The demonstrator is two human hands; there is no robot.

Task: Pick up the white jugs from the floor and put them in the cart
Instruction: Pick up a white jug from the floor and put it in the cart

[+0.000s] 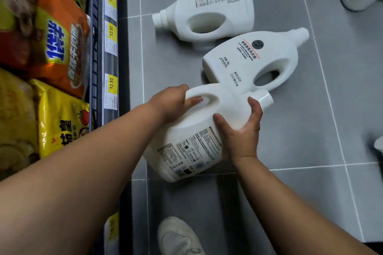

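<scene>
- white jugs are the business here: the nearest jug point(199, 130) is gripped in both hands above the grey tiled floor point(310, 130), tilted, its cap pointing right and its label side facing up.
- the left hand point(174, 105) has its fingers hooked through the handle opening, clasped around the handle.
- the right hand point(242, 128) is clamped on the jug's shoulder just below the neck, thumb on the near face and fingers wrapped over the far side.
- two more lie on their sides on the floor: the middle jug point(248, 62), front label up, just beyond the held one, and the far jug point(209, 10) behind it, the two looking to touch.
- blurred white shapes at the top right corner may be further jugs; cannot tell.
- the cart is not in view, so how many jugs already sit in it cannot be judged.
- judging by this, one jug is mid-pickup and at least two remain to be lifted.
- a shelf of snack bags point(51, 47) with yellow price tags runs along the left.
</scene>
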